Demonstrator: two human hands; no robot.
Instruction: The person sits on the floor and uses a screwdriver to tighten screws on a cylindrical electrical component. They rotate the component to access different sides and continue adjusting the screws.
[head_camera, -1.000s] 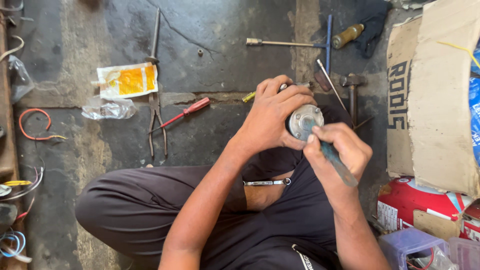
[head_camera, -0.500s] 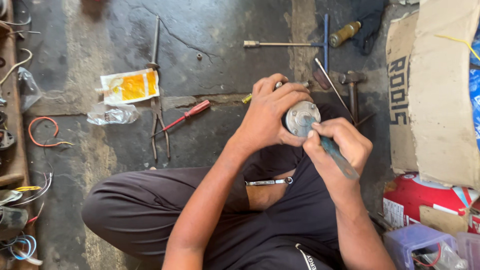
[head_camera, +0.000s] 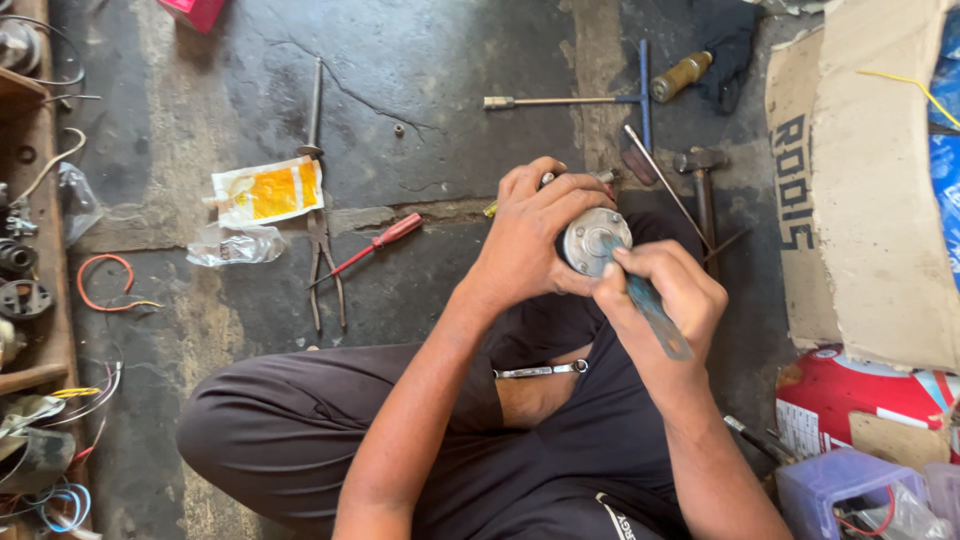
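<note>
Since the earlier frames, both hands are sitting a touch lower over the lap, while the whole view is sliding slightly, so the pliers and the yellow packet are now lying further right than a second ago. Left hand is wrapping closed around a round silver metal part, its flat face with small bolts turned up toward the camera. Right hand is pinching shut on a thin blue-green tool, whose tip is touching the face of the metal part while its handle is slanting down across the palm. Hands and part are hovering above the crossed legs in dark trousers, and a small silver wrench is lying on the lap just below them.

On the concrete floor, a red-handled screwdriver is lying beside a pair of pliers, with a yellow packet and a clear plastic bag near them. A T-handle wrench and a hammer are resting beyond the hands. A cardboard sheet is leaning at the right.
</note>
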